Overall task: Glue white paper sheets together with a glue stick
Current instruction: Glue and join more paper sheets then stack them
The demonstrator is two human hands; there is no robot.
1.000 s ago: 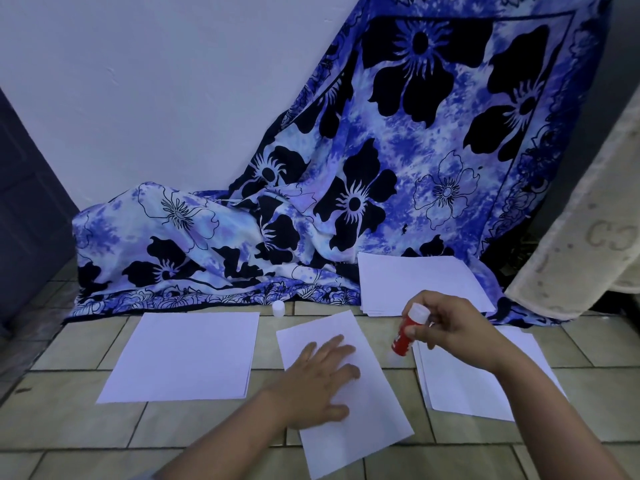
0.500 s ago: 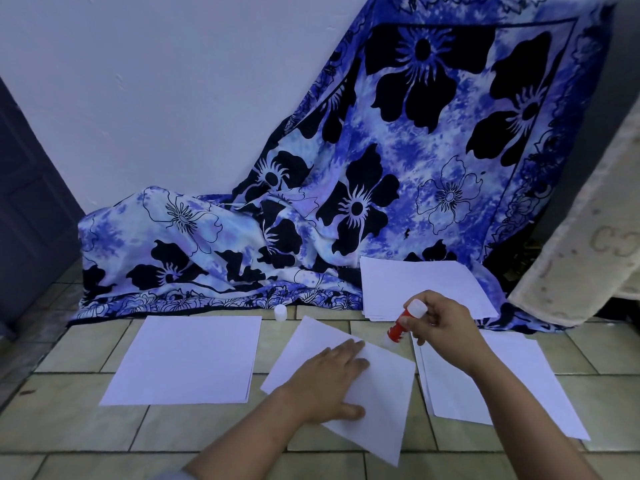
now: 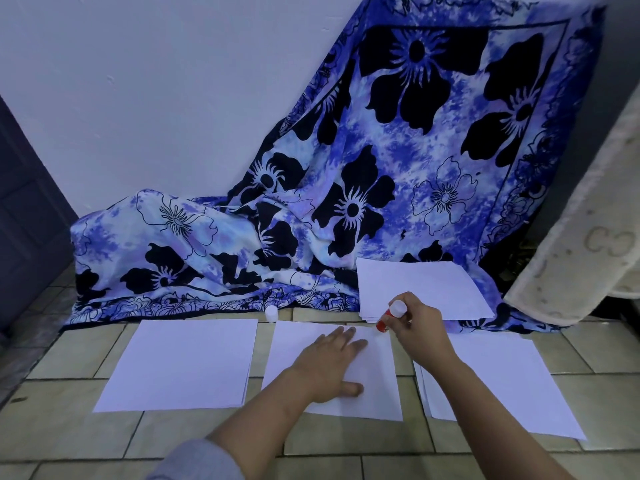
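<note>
Presses middle sheet (image 3: 377, 389) flat with left hand (image 3: 329, 365), fingers straight; grips glue stick (image 3: 390, 316) at one o'clock in right hand (image 3: 420, 330), fingers curled; tiled floor (image 3: 86, 441) beneath, floral cloth (image 3: 381, 174) at twelve.

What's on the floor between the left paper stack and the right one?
One white sheet, seen in the head view, with the left hand pressing flat on it; bare tile shows on either side.

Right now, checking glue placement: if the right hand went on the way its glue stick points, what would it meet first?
Likely the middle sheet, near its far right corner; the glue stick hovers close, depth unclear.
</note>
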